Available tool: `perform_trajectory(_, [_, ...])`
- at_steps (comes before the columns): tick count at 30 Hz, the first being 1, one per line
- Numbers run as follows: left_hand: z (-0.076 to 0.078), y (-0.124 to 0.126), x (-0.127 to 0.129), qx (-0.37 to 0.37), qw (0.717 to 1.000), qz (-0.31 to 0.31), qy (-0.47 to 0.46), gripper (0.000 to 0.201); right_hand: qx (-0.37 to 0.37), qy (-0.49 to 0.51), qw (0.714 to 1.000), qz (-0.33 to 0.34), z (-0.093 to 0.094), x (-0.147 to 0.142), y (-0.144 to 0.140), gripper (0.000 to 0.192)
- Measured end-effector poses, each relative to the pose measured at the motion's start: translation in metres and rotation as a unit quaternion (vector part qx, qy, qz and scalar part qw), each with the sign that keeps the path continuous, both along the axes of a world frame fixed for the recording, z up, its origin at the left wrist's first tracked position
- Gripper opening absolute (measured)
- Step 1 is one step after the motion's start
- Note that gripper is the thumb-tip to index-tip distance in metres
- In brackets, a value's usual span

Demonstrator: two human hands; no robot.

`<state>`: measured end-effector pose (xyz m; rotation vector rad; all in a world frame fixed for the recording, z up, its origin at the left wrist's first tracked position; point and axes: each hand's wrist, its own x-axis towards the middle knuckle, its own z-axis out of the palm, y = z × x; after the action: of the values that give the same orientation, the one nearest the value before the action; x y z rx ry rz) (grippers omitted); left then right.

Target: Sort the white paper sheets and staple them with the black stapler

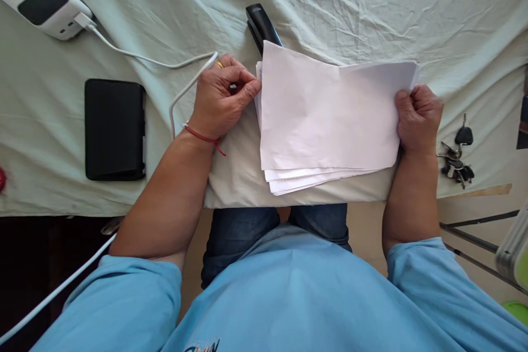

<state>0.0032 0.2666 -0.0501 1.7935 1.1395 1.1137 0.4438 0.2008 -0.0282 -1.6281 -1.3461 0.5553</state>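
A stack of white paper sheets (330, 115) lies spread over the near edge of the cloth-covered table, its lower sheets fanned out at the bottom and left. My right hand (421, 115) grips the stack's right edge, thumb on top and fingers curled by the side. At the left edge, my left hand (229, 91) is closed in a pinch, thumb and forefinger on the edge of the sheets. Partly covered by the paper's upper left corner is a black stapler (263, 26).
A black tablet-like device (114, 129) lies left of my left arm. A white power strip (49, 3) with a plugged-in white cable (144, 59) is at the upper left; the cable runs beside my left hand. A bunch of keys (456, 168) lies right of my right arm.
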Motion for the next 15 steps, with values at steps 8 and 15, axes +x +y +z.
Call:
perform_trajectory(8, [-0.010, 0.002, -0.001, -0.005, 1.000, -0.012, -0.013, 0.083, 0.008, 0.012, 1.000, 0.011, -0.002, 0.003, 0.000, 0.075])
perform_trajectory(15, [0.010, -0.006, 0.001, -0.023, 0.999, -0.042, -0.012, 0.066, 0.001, 0.017, 1.000, 0.003, 0.001, 0.000, 0.000, 0.075])
